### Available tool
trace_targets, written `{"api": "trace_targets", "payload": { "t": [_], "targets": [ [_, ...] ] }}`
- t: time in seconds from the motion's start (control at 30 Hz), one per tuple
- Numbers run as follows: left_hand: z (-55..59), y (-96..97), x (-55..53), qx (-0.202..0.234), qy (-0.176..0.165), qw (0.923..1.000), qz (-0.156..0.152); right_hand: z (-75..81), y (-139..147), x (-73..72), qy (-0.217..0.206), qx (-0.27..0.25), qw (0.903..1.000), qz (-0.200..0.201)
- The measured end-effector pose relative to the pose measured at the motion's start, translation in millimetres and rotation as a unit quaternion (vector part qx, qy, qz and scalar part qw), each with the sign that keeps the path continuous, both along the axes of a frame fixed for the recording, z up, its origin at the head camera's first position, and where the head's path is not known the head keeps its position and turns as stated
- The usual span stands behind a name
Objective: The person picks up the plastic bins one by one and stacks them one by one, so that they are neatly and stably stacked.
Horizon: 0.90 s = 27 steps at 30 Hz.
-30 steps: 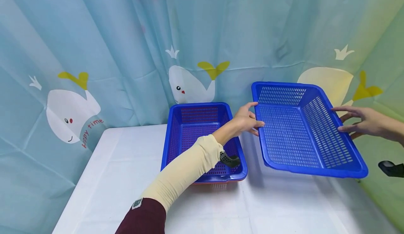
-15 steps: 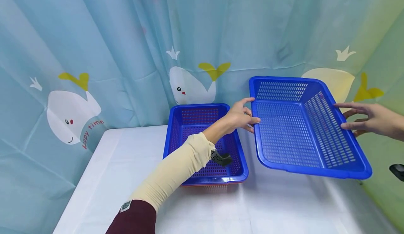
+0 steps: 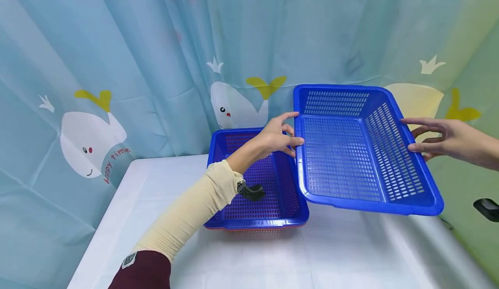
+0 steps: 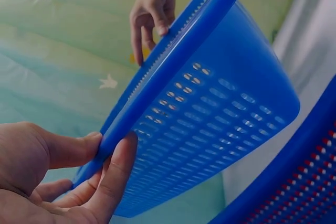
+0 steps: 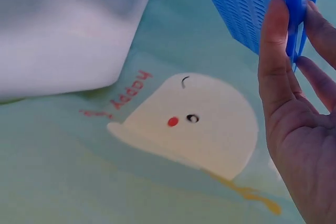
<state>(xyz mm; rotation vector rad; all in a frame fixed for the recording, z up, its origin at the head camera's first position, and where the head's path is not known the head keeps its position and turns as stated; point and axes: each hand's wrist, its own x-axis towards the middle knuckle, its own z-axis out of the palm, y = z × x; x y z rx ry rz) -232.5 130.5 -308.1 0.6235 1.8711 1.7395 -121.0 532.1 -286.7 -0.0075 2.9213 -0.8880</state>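
A blue plastic basket (image 3: 339, 159) with slotted walls is held up above the table, tilted so its inside faces the head camera. My left hand (image 3: 274, 137) pinches its left rim between thumb and fingers, as the left wrist view shows with the basket wall (image 4: 210, 114) beyond. At the opposite rim, my right hand (image 3: 440, 137) grips with thumb and fingers; in the right wrist view the hand (image 5: 299, 103) holds the blue edge (image 5: 295, 19). Below my left forearm stands a second blue basket (image 3: 290, 224), nested over a reddish one (image 3: 255, 232) that shows mostly through the holes.
A white-covered table (image 3: 163, 185) carries the nested baskets near its back edge. Behind it hangs a light blue curtain (image 3: 156, 63) with whale prints, turning greenish at the right (image 3: 471, 185). A black strap (image 3: 251, 191) sits at my left wrist.
Both hands have carried the held basket to the left and slightly up, bringing its left edge closer to the nested baskets. The nested baskets have stayed in place.
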Motion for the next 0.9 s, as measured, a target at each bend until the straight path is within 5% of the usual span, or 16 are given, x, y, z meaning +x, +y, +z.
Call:
{"api": "trace_targets", "payload": {
  "t": [0.6,0.9],
  "targets": [
    [2.1,-2.4,-0.7,-0.019,0.001,0.9998,-0.001,-0.1,7.5,3.1,0.029,-0.029,0.9991,0.014],
    [0.0,-3.5,-1.6,-0.014,-0.001,0.9999,-0.003,-5.6,11.7,5.4,0.033,-0.092,0.9950,0.019]
  ]
}}
